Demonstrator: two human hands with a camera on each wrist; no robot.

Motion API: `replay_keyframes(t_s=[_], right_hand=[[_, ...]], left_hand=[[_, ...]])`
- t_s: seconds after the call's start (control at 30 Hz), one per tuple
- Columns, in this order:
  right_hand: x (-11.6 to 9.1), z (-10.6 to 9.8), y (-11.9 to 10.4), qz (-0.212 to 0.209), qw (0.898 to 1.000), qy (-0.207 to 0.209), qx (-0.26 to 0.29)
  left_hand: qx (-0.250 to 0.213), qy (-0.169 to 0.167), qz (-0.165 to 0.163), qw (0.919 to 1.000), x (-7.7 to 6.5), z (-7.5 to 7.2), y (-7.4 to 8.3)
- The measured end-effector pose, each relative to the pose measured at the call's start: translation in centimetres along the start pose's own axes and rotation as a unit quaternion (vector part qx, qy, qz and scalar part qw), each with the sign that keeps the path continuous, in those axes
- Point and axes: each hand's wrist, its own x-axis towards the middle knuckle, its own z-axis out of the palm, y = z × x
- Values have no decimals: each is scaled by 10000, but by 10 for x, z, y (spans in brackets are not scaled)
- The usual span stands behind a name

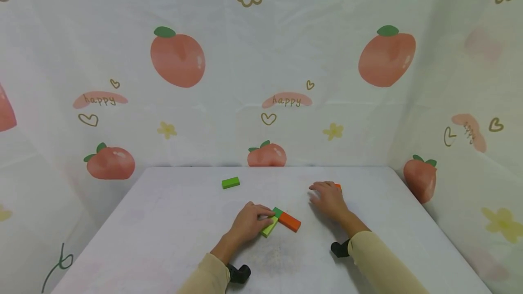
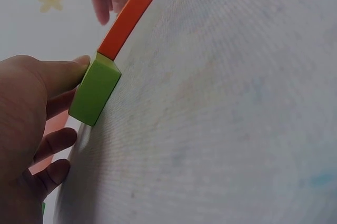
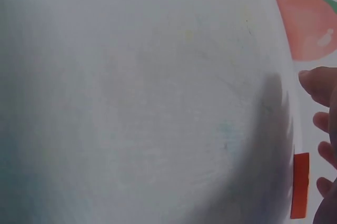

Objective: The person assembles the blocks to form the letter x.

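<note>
My left hand (image 1: 249, 222) pinches a light green block (image 1: 267, 229) between thumb and fingers, low at the table. A darker green piece (image 1: 278, 212) shows at its far end. From there an orange block (image 1: 290, 222) slants off to the right, its end against the green in the left wrist view. Farther right, my right hand (image 1: 330, 199) reaches over the table with fingers loosely bent and holding nothing. Another orange block (image 3: 300, 186) lies beside its fingers, mostly hidden behind the hand in the head view.
A separate green block (image 1: 230, 183) lies near the back of the white table (image 1: 163, 239). Behind the table's far edge hangs a white cloth (image 1: 229, 58) printed with fruit, and it continues along both sides. Each wrist wears a black camera mount (image 1: 239, 274).
</note>
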Motion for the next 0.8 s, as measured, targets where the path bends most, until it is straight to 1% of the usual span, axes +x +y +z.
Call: replay_keyframes(t_s=[0.1,0.23,0.3,0.47,0.6,0.8], right_hand=[[-2,0,4,62,9997,-82,-209],[-5,-1,7,143,9995,-187,-229],[-6,-2,8,203,9991,-273,-260],[-4,-3,11,649,9950,-659,-386],[-4,-3,15,960,9904,-871,-484],[-3,-2,18,897,9903,-863,-625]], left_hand=[[5,-17,-49,10000,0,0,0],[3,-41,-68,10000,0,0,0],[22,-32,-17,10000,0,0,-1],[17,-15,-1,10000,0,-1,-1],[-41,-47,-85,9999,1,0,-2],[-73,-35,-138,9999,1,1,-1]])
